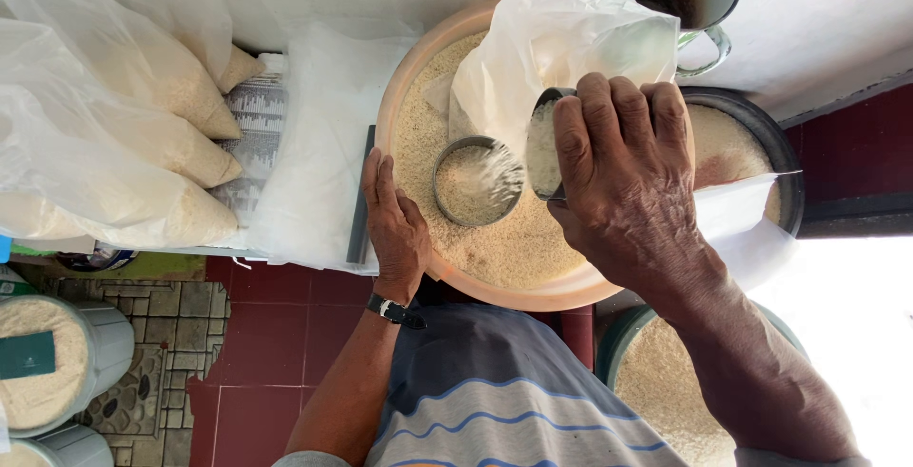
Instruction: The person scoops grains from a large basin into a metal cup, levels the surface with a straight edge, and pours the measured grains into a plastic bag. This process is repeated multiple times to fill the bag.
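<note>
Right hand (623,177) grips a tilted tin (544,148), pouring rice into the round measure (475,182); left hand (395,224) rests flat on the basin (399,96) rim. Best tipped slowly, close above.

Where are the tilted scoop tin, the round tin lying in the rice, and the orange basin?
Scoop tin (544,148), head view: rice-filled mouth, beside the right hand's fingers.
Round tin (455,155), head view: upper left of its metal rim.
Orange basin (392,115), head view: bare left rim.
</note>
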